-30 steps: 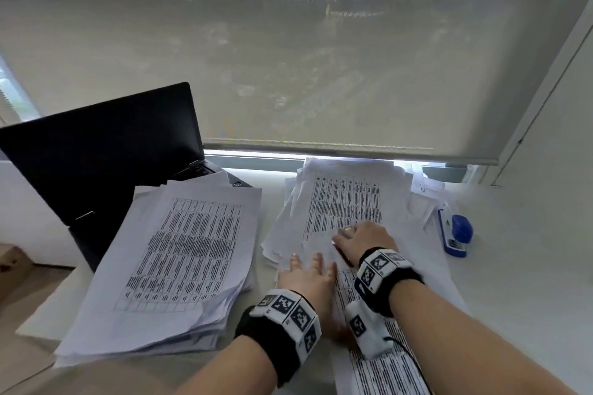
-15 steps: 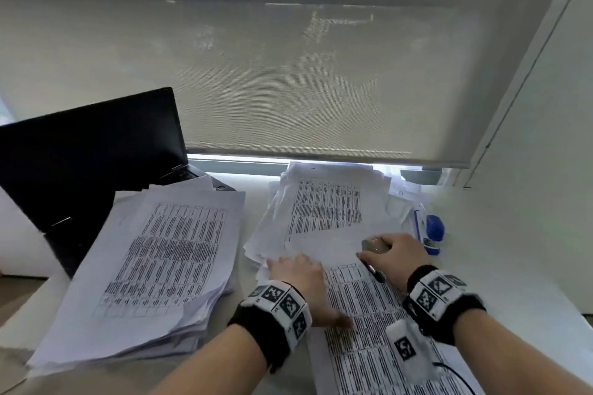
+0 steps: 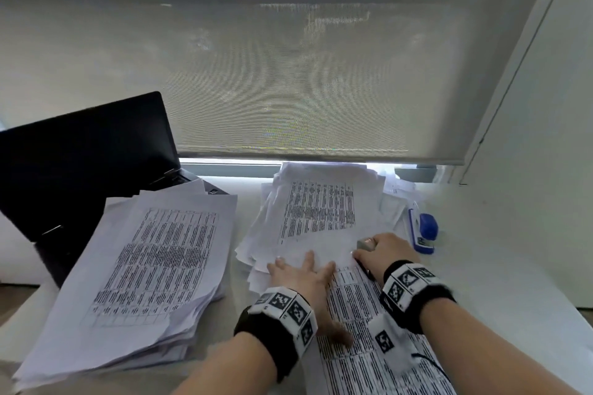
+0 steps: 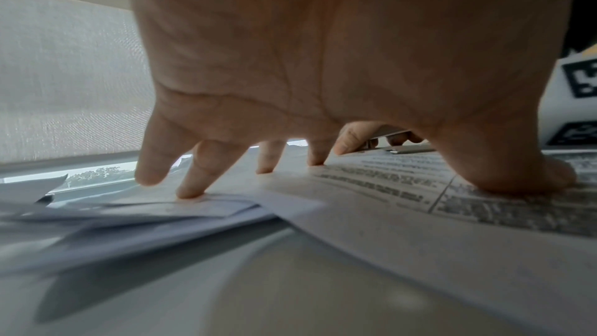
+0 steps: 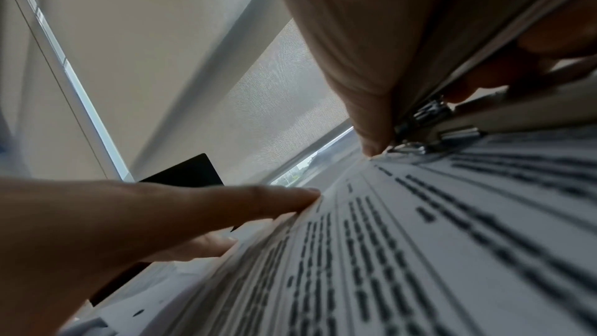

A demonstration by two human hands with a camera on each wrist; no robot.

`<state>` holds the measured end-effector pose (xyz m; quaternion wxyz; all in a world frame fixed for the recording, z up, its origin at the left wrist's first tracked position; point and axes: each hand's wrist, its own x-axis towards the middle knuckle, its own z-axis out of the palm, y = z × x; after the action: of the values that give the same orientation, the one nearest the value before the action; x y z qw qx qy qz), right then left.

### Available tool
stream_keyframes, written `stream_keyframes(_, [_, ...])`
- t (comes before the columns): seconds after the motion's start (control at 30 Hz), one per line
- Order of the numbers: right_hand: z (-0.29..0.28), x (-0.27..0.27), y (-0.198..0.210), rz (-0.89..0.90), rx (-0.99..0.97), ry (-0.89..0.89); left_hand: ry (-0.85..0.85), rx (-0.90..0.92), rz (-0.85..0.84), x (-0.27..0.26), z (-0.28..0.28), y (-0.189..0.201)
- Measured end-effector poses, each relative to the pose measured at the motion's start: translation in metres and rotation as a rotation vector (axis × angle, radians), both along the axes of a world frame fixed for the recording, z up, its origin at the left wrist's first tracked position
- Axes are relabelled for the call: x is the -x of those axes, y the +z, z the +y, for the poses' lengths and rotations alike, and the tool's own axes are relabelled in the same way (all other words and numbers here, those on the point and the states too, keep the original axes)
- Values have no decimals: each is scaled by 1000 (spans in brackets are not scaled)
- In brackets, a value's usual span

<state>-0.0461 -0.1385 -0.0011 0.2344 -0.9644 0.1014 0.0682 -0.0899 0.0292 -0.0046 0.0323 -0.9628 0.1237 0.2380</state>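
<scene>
- Your right hand (image 3: 386, 255) is curled round the silver stapler (image 3: 365, 244). Its mouth sits at the far corner of the printed sheets (image 3: 356, 311), which lie under both hands on the worktop (image 3: 519, 272). Squeeze straight down in one firm push so the staple goes through cleanly.
- Your left hand (image 3: 303, 279) lies flat with its fingers spread and grips nothing. The thumb is on the sheets, and the fingertips reach onto the loose pile (image 3: 321, 212) just beyond them. Put your weight through the thumb and palm so the sheets cannot slide as the stapler bites.
- The right wrist view shows the sheet edges slightly fanned beside your left forefinger. Square them up at the corner before you press.
- Whether a page from the loose pile has strayed into the stapler's mouth cannot be told, so look before you squeeze.
- Hold your right thumb tip clear of the metal nose it rests beside.
- The blue stapler (image 3: 423, 231) lies just to the right of your right hand. Leave it there and watch your wrist near it.
</scene>
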Motion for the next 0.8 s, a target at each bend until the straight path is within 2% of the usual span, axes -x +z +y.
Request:
stream_keyframes(0.17, [8,-12,-3,19,-30,-56,-2,7,-17,0,-1,2])
stream_keyframes(0.3, [16,-25,-7,-30,-41,-103,-10,-4,-27,0,0,1])
stream_keyframes(0.57, [8,-29,1,-149,-222,-129,-21,-12,-60,-3,-3,3])
stream_keyframes(0.67, [-14,-17,4,-130,-195,-80,-33,-72,-61,-7,-11,7])
stream_keyframes(0.8, [-44,-1,0,-25,-80,-61,-6,-19,-81,-12,-25,13])
